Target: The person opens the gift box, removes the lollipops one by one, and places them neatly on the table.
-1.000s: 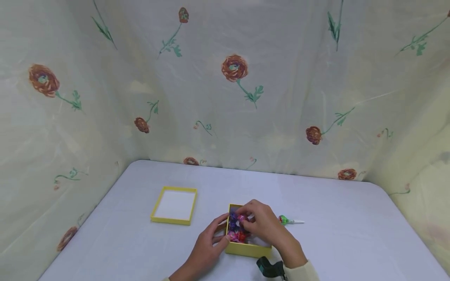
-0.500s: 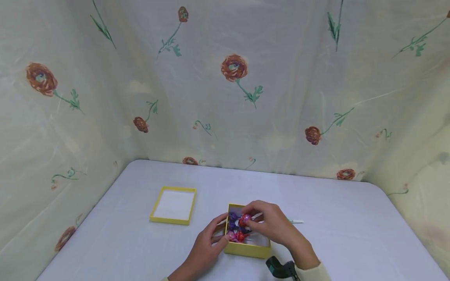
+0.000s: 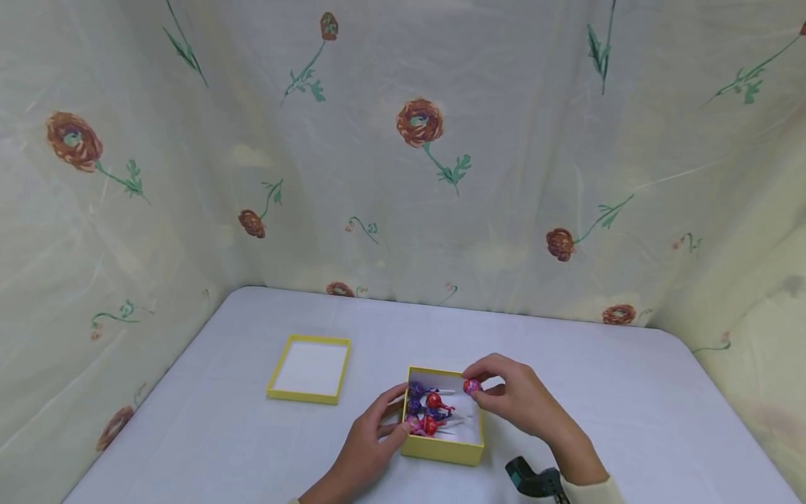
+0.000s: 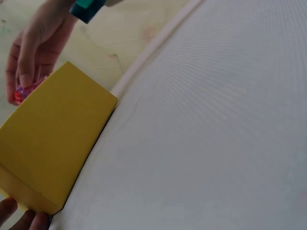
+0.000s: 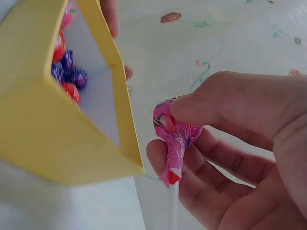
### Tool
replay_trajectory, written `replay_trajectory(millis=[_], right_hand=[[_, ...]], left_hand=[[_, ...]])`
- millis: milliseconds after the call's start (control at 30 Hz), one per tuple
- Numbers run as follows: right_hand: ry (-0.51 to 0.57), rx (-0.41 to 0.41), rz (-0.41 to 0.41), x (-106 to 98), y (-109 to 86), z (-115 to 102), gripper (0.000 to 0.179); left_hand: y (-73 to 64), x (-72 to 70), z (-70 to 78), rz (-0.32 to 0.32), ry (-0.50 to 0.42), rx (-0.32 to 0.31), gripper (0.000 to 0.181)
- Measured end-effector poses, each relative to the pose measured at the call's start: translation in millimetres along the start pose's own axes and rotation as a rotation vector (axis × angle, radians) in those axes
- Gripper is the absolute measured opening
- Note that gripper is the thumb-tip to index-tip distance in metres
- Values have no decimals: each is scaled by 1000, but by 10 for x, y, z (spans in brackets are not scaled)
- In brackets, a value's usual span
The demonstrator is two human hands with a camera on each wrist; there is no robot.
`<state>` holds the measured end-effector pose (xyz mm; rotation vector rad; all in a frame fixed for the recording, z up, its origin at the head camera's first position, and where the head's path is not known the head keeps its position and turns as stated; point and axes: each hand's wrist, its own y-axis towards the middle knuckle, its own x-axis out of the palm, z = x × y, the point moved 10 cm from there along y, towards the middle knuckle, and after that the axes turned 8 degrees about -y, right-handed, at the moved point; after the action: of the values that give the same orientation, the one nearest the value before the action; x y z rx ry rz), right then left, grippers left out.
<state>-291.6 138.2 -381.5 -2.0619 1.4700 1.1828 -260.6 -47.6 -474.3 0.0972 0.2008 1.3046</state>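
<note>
My left hand (image 3: 371,437) grips the left side of a yellow open-topped box (image 3: 441,451), thumb at its near left corner. Just past the right wall, my right hand (image 3: 522,397) pinches a pink-wrapped lollipop (image 3: 471,386) by its head between thumb and fingers. In the right wrist view that lollipop (image 5: 167,122) has its white stick pointing down, beside the box (image 5: 72,139). Inside the box, purple lollipops (image 3: 413,402), a red lollipop (image 3: 434,400) and others lie with heads to the left and sticks to the right.
A shallow yellow-rimmed lid (image 3: 311,367) with a white inside lies on the white table (image 3: 378,329), left of and beyond the box. A dark wrist device (image 3: 532,479) sits at the right wrist. Flower-patterned cloth (image 3: 491,210) hangs behind and around the table.
My right hand has lifted the pink lollipop and moved right, beyond the box's right wall. The green lollipop on the table is now hidden behind it. My left hand stays in place.
</note>
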Motion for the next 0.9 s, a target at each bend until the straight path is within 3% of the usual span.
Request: replay_trajectory(millis=[267, 433, 533, 900], right_hand=[[-10, 70, 39, -159, -93, 247, 20], [-31, 112, 19, -172, -150, 443, 19], [-47, 134, 4, -161, -168, 544, 19], [-118, 85, -16, -84, -227, 696, 22]], left_hand=[[-2, 1, -14, 5, 20, -24, 55], [-15, 4, 31, 6, 21, -30, 55], [-3, -6, -31, 3, 19, -18, 55], [9, -13, -61, 9, 33, -26, 55]])
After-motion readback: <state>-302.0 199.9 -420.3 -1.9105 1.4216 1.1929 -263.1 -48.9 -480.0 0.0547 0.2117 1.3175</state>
